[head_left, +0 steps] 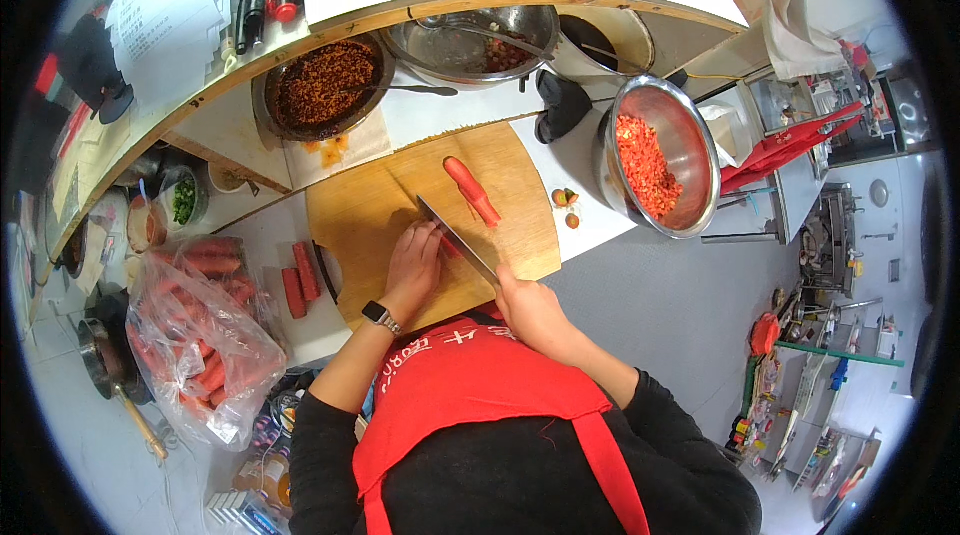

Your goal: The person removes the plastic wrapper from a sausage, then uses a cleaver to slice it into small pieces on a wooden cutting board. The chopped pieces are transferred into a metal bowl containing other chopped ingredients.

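My right hand (529, 306) grips the handle of a kitchen knife (461, 241), whose blade slants up and left across a wooden cutting board (360, 197). Beside the blade, my left hand (415, 261) holds a carrot piece (450, 247) down on the board with bent fingers. The hand and the blade hide most of that piece. To the right of the knife lies a longer peeled carrot (471, 191). Two carrot lengths (301, 280) rest on the white counter, left of the board.
A clear plastic bag of carrots (206, 340) sits at the left. At the right, a steel bowl (709, 160) contains diced carrot (645, 167), near some carrot ends (565, 197). Behind the board stand a bowl of chili sauce (322, 88) and a larger steel bowl (450, 47), under a shelf edge (450, 0).
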`<state>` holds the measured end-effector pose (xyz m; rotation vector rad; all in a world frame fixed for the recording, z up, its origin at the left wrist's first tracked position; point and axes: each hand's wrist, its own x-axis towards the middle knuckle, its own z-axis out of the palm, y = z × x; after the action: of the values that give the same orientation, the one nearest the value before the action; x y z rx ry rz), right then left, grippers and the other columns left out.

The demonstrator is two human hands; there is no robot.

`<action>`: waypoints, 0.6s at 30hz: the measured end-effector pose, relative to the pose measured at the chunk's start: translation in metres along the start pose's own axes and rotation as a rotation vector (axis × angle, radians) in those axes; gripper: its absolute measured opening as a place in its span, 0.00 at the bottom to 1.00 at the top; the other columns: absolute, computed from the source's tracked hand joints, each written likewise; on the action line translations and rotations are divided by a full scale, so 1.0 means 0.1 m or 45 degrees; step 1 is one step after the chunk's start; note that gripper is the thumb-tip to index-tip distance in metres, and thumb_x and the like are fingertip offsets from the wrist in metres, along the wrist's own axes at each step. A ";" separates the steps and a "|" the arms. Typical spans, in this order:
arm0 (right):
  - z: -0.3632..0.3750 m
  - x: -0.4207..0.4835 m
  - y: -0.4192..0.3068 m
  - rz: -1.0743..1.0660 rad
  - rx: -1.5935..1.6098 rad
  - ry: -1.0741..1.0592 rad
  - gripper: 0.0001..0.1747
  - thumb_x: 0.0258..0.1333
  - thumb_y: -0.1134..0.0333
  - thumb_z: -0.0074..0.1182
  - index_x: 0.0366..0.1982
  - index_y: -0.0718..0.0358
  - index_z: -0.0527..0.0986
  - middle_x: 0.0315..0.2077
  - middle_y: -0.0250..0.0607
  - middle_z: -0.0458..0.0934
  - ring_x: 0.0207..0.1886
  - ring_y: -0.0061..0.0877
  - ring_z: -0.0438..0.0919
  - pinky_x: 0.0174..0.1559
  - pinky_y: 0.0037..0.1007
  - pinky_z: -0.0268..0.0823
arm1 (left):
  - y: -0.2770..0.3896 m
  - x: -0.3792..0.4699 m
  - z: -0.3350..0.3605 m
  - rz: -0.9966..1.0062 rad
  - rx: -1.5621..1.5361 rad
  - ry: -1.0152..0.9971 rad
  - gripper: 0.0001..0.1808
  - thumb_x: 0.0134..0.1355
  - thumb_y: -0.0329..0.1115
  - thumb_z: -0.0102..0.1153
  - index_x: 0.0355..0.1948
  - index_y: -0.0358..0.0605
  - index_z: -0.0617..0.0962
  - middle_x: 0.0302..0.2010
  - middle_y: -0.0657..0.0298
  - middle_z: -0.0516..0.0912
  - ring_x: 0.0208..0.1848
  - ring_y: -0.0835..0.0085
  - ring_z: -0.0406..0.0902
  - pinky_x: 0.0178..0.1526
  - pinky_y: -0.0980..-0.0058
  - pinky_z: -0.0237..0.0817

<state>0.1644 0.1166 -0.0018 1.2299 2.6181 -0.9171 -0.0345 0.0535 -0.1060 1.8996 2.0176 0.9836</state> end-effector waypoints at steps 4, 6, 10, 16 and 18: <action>0.17 0.14 -0.01 -0.026 0.014 0.059 0.08 0.65 0.67 0.46 0.41 0.64 0.64 0.21 0.57 0.79 0.28 0.56 0.80 0.32 0.54 0.71 | -0.01 -0.01 0.01 0.026 -0.004 0.052 0.25 0.50 0.20 0.52 0.53 0.32 0.75 0.56 0.48 0.75 0.59 0.48 0.70 0.63 0.57 0.64; 0.32 0.30 -0.02 -0.014 0.011 0.108 0.09 0.66 0.66 0.46 0.41 0.64 0.64 0.22 0.57 0.79 0.28 0.55 0.80 0.32 0.54 0.71 | -0.02 -0.01 0.03 0.009 0.001 0.018 0.24 0.49 0.20 0.52 0.52 0.32 0.75 0.55 0.48 0.75 0.59 0.48 0.70 0.63 0.57 0.64; 0.43 0.50 0.06 -0.062 0.068 0.198 0.11 0.67 0.64 0.47 0.43 0.64 0.65 0.23 0.58 0.79 0.28 0.56 0.80 0.32 0.55 0.70 | -0.03 -0.02 0.04 -0.042 -0.023 -0.007 0.24 0.48 0.19 0.54 0.50 0.33 0.75 0.54 0.48 0.75 0.58 0.49 0.71 0.62 0.55 0.64; 0.12 0.32 0.20 -0.103 0.443 0.190 0.14 0.67 0.63 0.49 0.48 0.65 0.67 0.23 0.62 0.77 0.29 0.58 0.78 0.32 0.52 0.70 | -0.09 0.09 -0.06 -0.583 -0.124 0.228 0.20 0.56 0.20 0.53 0.52 0.37 0.75 0.52 0.50 0.77 0.57 0.54 0.73 0.61 0.60 0.65; -0.01 0.33 0.22 -0.090 0.641 0.094 0.15 0.68 0.64 0.49 0.49 0.66 0.69 0.19 0.53 0.77 0.22 0.47 0.79 0.26 0.44 0.71 | -0.13 0.27 -0.04 -0.697 -0.936 0.506 0.16 0.65 0.28 0.50 0.53 0.36 0.75 0.53 0.52 0.78 0.59 0.58 0.73 0.63 0.61 0.64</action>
<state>0.1590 0.1495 -0.0226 1.2878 2.5842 -1.6465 -0.0511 0.0782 -0.1030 0.7709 1.8030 1.6929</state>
